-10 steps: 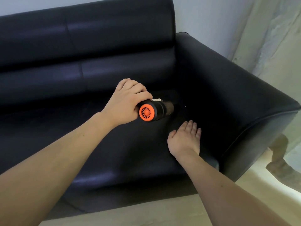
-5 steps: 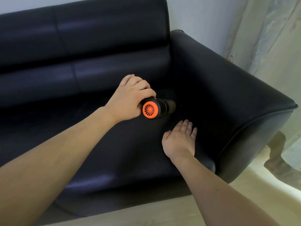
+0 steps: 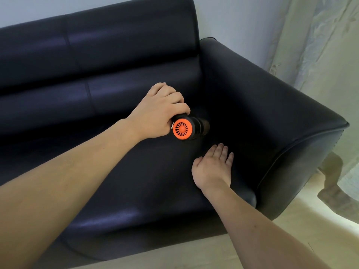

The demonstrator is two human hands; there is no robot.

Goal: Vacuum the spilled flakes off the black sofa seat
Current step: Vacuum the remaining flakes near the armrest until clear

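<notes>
My left hand [image 3: 157, 113] grips a small black handheld vacuum [image 3: 191, 129] with an orange fan cap facing me. Its nozzle points toward the back right corner of the black sofa seat [image 3: 136, 181]. My right hand [image 3: 212, 167] lies flat on the seat, fingers straight, just in front of and to the right of the vacuum. No flakes show on the dark seat around the nozzle.
The sofa's right armrest [image 3: 272, 105] rises close beside my right hand. The backrest [image 3: 97, 55] runs along the far side. A pale curtain [image 3: 320, 45] hangs to the right, and light flooring [image 3: 194, 255] shows in front of the sofa.
A pale clump of flakes seen at the vacuum's top one second ago is gone from view. Both hands stay in nearly the same places on the seat.
</notes>
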